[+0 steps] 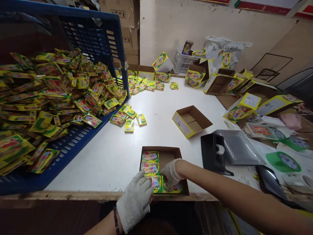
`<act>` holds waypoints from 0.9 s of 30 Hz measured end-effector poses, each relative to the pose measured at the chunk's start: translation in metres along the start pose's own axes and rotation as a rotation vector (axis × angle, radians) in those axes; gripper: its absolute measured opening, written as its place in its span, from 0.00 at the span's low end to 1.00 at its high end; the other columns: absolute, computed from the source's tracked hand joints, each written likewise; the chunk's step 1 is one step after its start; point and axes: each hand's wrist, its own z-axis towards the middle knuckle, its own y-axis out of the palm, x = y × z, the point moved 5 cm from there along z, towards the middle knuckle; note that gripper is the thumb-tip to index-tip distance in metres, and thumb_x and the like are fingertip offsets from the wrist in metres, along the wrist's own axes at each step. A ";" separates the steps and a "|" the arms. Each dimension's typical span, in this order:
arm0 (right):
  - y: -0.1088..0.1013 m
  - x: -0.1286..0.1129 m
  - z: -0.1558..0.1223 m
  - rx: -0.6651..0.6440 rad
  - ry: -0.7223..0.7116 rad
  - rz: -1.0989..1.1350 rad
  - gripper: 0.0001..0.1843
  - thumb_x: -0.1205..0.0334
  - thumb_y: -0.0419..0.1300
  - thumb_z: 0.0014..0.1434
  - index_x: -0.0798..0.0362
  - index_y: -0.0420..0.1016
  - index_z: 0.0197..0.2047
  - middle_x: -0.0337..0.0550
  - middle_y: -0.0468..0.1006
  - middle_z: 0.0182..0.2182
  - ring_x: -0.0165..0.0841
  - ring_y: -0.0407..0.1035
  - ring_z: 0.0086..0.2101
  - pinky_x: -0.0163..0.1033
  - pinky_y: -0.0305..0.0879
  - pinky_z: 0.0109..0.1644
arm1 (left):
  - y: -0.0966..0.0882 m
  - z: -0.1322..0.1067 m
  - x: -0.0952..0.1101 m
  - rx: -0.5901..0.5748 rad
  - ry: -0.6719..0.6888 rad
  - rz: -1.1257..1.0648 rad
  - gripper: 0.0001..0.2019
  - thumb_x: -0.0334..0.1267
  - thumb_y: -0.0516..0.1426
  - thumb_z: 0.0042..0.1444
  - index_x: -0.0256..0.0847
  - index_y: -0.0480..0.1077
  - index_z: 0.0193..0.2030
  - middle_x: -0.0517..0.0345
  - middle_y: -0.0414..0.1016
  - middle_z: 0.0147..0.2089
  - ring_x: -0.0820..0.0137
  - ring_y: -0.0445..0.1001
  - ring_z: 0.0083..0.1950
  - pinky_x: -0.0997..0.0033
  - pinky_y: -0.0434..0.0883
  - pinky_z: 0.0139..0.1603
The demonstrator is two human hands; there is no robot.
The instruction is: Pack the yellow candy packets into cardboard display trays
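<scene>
An open brown cardboard box [181, 153] lies at the near edge of the table, with a few small yellow-green printed packs [150, 168] laid flat in it. My left hand [135, 199], in a white knit glove, grips the box's near left corner, its fingers reaching over the side onto a pack. Inside the box, my gloved right hand [171, 173] points downward with curled fingers at the near right pack [176, 188]. Its fingertips are partly hidden. The far right part of the box shows bare cardboard [167, 159].
A tilted blue crate [123, 55] full of small packs stands at left. Several loose packs [129, 125] lie beside it. Another open carton [188, 129], a black tape dispenser [212, 153] and a clear tray [238, 147] are at right. More cartons [195, 78] stand behind.
</scene>
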 end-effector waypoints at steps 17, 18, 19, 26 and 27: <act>-0.038 -0.026 -0.011 -0.049 -0.218 -0.150 0.12 0.63 0.67 0.39 0.48 0.68 0.12 0.36 0.68 0.12 0.36 0.68 0.22 0.39 0.62 0.31 | -0.053 0.084 -0.169 0.347 -0.758 -0.548 0.09 0.40 0.61 0.50 0.44 0.73 0.39 0.50 0.72 0.48 0.56 0.69 0.55 0.59 0.64 0.59; -0.060 -0.036 -0.007 0.023 -0.234 -0.149 0.09 0.61 0.64 0.45 0.48 0.73 0.17 0.38 0.72 0.16 0.36 0.69 0.24 0.38 0.61 0.31 | -0.052 0.095 -0.191 0.374 -0.836 -0.540 0.13 0.39 0.63 0.46 0.43 0.72 0.41 0.47 0.69 0.52 0.52 0.65 0.59 0.55 0.60 0.62; -0.082 -0.047 0.000 0.116 -0.230 -0.126 0.07 0.60 0.61 0.50 0.48 0.76 0.22 0.40 0.77 0.22 0.36 0.71 0.26 0.38 0.60 0.32 | -0.050 0.104 -0.210 0.395 -0.896 -0.539 0.18 0.37 0.65 0.42 0.42 0.71 0.42 0.45 0.67 0.55 0.47 0.61 0.62 0.51 0.57 0.64; -0.164 -0.091 0.126 0.515 0.017 0.044 0.27 0.58 0.56 0.60 0.53 0.63 0.62 0.56 0.74 0.53 0.42 0.71 0.49 0.41 0.64 0.46 | -0.022 0.102 -0.253 0.537 -1.075 -0.892 0.20 0.37 0.65 0.40 0.42 0.68 0.42 0.45 0.68 0.55 0.47 0.61 0.63 0.50 0.57 0.63; -0.164 -0.094 0.144 0.519 0.038 0.045 0.32 0.57 0.58 0.59 0.55 0.59 0.64 0.59 0.72 0.54 0.45 0.70 0.51 0.43 0.64 0.48 | -0.018 0.096 -0.254 0.565 -1.091 -0.995 0.18 0.40 0.62 0.45 0.43 0.68 0.44 0.46 0.70 0.52 0.51 0.66 0.60 0.52 0.61 0.61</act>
